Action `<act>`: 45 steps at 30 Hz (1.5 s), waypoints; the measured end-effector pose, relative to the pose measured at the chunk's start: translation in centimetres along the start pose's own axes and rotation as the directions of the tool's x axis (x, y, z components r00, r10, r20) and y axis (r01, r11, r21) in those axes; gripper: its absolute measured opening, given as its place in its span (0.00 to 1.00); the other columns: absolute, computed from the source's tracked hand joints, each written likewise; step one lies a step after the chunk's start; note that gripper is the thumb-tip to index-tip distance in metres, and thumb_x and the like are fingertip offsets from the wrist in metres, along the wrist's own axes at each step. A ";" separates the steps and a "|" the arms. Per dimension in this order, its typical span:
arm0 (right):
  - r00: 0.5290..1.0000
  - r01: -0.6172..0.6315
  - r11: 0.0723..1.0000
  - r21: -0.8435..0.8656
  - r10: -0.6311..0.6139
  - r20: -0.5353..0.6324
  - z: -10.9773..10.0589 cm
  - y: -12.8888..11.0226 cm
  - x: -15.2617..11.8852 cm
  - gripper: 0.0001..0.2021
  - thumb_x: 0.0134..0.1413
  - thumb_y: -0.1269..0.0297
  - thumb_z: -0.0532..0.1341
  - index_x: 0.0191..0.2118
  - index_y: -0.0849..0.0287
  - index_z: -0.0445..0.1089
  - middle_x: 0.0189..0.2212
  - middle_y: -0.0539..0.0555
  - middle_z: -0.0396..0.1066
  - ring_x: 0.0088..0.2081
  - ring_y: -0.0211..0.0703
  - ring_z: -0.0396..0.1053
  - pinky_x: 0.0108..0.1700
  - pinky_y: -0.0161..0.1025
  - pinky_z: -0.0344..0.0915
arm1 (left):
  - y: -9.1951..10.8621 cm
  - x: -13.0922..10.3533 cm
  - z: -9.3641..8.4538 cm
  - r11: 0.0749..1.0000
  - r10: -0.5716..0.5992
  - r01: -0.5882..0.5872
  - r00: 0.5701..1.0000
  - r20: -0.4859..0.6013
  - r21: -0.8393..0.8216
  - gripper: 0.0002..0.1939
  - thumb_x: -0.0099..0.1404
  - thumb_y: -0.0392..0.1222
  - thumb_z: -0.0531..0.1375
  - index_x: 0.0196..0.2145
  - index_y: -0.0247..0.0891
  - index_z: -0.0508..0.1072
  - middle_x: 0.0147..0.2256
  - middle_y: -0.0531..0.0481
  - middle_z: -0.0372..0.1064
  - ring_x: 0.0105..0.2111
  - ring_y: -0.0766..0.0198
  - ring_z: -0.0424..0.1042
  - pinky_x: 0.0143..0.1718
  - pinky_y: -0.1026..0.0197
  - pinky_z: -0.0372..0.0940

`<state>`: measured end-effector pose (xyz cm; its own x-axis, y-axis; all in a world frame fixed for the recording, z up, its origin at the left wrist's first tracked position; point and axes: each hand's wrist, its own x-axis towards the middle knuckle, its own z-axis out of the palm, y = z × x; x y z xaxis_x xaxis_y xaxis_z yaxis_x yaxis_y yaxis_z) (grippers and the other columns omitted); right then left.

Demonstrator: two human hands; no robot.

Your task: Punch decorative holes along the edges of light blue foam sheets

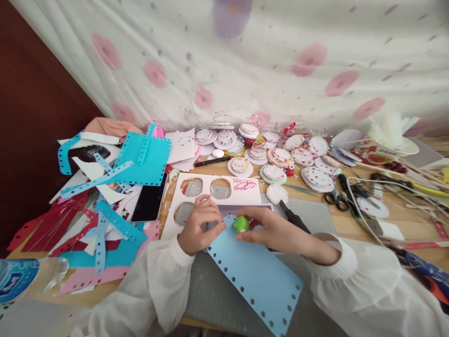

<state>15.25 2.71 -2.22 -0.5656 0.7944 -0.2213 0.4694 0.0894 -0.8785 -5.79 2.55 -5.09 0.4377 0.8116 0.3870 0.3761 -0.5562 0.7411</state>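
Observation:
A sheet of light blue paper point(257, 269) with flower-shaped holes punched along its edges slants over the grey cutting mat point(206, 285). My left hand point(203, 224) pinches its upper left edge between thumb and fingers. A small green craft punch point(241, 224) sits at the paper's top end, with my right hand point(271, 229) closed around its right side. Beneath both hands lies a white sheet point(182, 187) with round cut-outs and red scribbles. Part of the punch is hidden by my right fingers.
Layered paper discs with coloured dots point(240, 164) crowd the back. Punched paper scraps point(105, 206), a phone point(149, 203) and a water bottle point(31, 278) lie left. To the right are scissors point(336, 200), a black-handled tool point(293, 217), a white cable point(358, 206) and a paper bowl point(389, 150).

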 end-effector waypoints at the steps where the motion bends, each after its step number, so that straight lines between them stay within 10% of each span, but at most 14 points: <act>1: 1.000 0.007 1.000 0.003 -0.007 -0.010 0.1 0.0 -0.1 0.15 0.48 0.59 0.66 0.41 0.59 0.70 0.33 0.51 0.71 0.33 0.40 0.67 0.38 0.38 0.66 | 0.0 0.0 0.0 1.000 0.005 -0.005 1.000 -0.004 -0.001 0.11 0.61 0.39 0.56 0.21 0.38 0.66 0.23 0.53 0.66 0.31 0.63 0.66 0.57 0.47 0.50; 17: 0.997 0.080 0.997 0.014 -0.081 0.004 0.5 0.6 0.0 0.22 0.52 0.59 0.64 0.52 0.58 0.65 0.42 0.54 0.71 0.41 0.44 0.68 0.45 0.42 0.66 | -0.5 -0.1 -0.2 0.996 0.027 -0.032 0.998 -0.052 -0.086 0.11 0.62 0.40 0.57 0.22 0.38 0.65 0.22 0.52 0.66 0.30 0.62 0.65 0.54 0.45 0.54; 45: 0.994 -0.034 0.967 0.251 0.007 0.107 0.0 1.3 0.7 0.13 0.46 0.59 0.67 0.37 0.59 0.69 0.33 0.50 0.69 0.35 0.41 0.66 0.40 0.38 0.65 | -0.1 0.0 -0.3 0.991 0.103 -0.100 0.994 0.026 -0.090 0.13 0.63 0.39 0.55 0.21 0.37 0.66 0.22 0.50 0.65 0.30 0.61 0.63 0.50 0.46 0.55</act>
<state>15.40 3.37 -3.50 -0.6314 0.7265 -0.2712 0.3026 -0.0912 -0.9487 -6.08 2.68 -5.04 0.4946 0.7455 0.4468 0.2554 -0.6161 0.7451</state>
